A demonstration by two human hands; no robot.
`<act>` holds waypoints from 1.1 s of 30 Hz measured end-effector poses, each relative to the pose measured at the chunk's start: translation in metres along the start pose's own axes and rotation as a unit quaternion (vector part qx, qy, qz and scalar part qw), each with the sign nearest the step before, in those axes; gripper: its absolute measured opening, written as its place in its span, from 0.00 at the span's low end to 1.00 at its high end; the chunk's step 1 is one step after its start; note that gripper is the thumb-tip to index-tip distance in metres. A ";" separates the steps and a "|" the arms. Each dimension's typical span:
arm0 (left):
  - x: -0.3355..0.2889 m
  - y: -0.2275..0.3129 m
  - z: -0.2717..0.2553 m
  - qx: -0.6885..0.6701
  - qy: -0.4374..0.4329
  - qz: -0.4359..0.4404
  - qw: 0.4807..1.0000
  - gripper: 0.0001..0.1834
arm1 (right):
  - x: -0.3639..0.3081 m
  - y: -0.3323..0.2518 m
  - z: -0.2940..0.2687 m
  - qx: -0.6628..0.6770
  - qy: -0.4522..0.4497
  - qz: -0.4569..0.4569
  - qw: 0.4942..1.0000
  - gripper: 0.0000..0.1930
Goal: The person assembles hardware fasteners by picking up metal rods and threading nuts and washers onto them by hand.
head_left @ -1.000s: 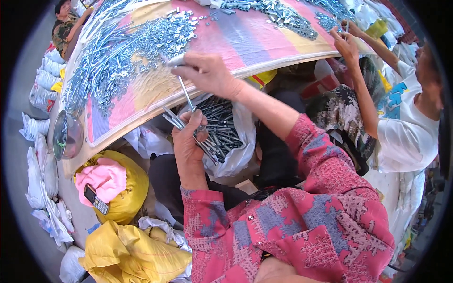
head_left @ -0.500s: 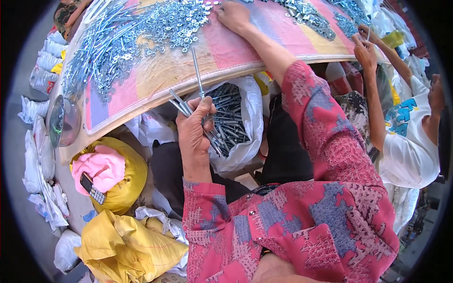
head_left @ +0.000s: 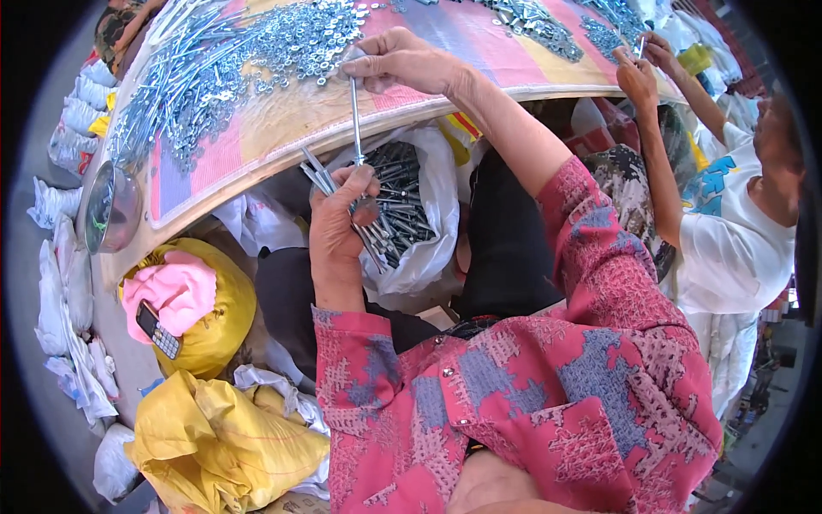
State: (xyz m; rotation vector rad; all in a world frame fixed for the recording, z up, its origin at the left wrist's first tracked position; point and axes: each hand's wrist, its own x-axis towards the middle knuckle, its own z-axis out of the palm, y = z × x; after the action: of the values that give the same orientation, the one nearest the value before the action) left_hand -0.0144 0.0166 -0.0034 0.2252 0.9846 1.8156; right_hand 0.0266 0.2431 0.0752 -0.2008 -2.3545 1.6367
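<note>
My left hand (head_left: 336, 236) is closed around several metal bolts (head_left: 320, 178) with long thin shafts, their ends sticking out above and below the fist. One long bolt (head_left: 356, 124) stands upright from this hand. At its upper tip my right hand (head_left: 402, 64) pinches with thumb and fingers; whether a small washer or nut is between them is hidden. Just beyond the right hand lies a heap of small washers and nuts (head_left: 317, 38) on the striped tabletop (head_left: 287, 111). Under my hands a white sack (head_left: 439, 236) holds many assembled bolts (head_left: 402, 193).
Long thin rods (head_left: 175, 86) cover the table's far left; more hardware (head_left: 539, 30) lies far right. A clear bowl (head_left: 118, 210) sits at the left edge. Below are a yellow sack (head_left: 235, 300) with a pink cloth (head_left: 184, 291) and phone (head_left: 158, 330). A co-worker (head_left: 728, 248) sits at right.
My right hand has come back from the washer heap to the tip of the upright bolt. The left hand keeps its grip on the bolts.
</note>
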 end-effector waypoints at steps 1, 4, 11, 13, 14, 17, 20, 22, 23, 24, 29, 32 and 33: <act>-0.001 0.000 -0.003 -0.023 -0.028 -0.009 0.999 0.08 | 0.001 0.003 0.002 -0.001 -0.003 0.001 1.000 0.13; -0.005 0.001 -0.002 -0.048 -0.044 -0.016 0.998 0.08 | 0.005 0.011 0.008 0.030 -0.019 0.002 0.999 0.11; -0.018 0.008 -0.006 -0.071 -0.036 -0.004 0.997 0.07 | -0.001 0.012 0.042 0.360 0.013 0.003 0.933 0.09; -0.019 0.008 -0.007 -0.069 -0.034 -0.003 0.997 0.07 | 0.001 0.014 0.044 0.393 0.018 0.001 0.919 0.08; -0.019 0.009 -0.007 -0.066 -0.032 -0.001 0.997 0.07 | 0.001 0.012 0.046 0.392 0.017 0.000 0.920 0.08; -0.022 0.011 -0.009 -0.071 -0.027 -0.003 0.997 0.07 | -0.001 0.006 0.051 0.363 0.017 0.024 0.931 0.08; -0.024 0.014 -0.012 -0.068 -0.019 0.007 0.997 0.07 | 0.000 -0.004 0.050 0.343 0.003 0.001 0.939 0.08; -0.024 0.018 -0.020 -0.058 -0.013 0.015 0.998 0.07 | 0.005 -0.010 0.046 0.109 -0.031 0.004 0.993 0.12; -0.023 0.019 -0.024 -0.048 -0.010 0.021 0.999 0.07 | 0.006 -0.018 0.047 0.109 -0.032 0.005 0.993 0.12; -0.022 0.019 -0.025 -0.020 0.021 0.039 0.999 0.08 | 0.006 -0.026 0.050 -0.008 -0.045 0.004 0.999 0.12; -0.023 0.025 -0.024 0.009 0.118 0.115 0.986 0.09 | -0.020 -0.029 0.107 -0.266 0.022 -0.052 0.962 0.16; -0.025 0.027 -0.018 -0.026 0.102 0.142 0.984 0.09 | -0.024 -0.012 0.112 -0.277 0.187 -0.081 0.939 0.15; -0.025 0.025 -0.018 -0.025 0.101 0.141 0.984 0.09 | -0.025 -0.011 0.111 -0.307 0.300 -0.087 0.899 0.15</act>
State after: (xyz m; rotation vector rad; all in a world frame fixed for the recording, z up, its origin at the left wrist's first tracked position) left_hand -0.0298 -0.0180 0.0095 0.1573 1.0897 2.1529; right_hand 0.0184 0.1327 0.0452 -0.5119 -2.2070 0.5730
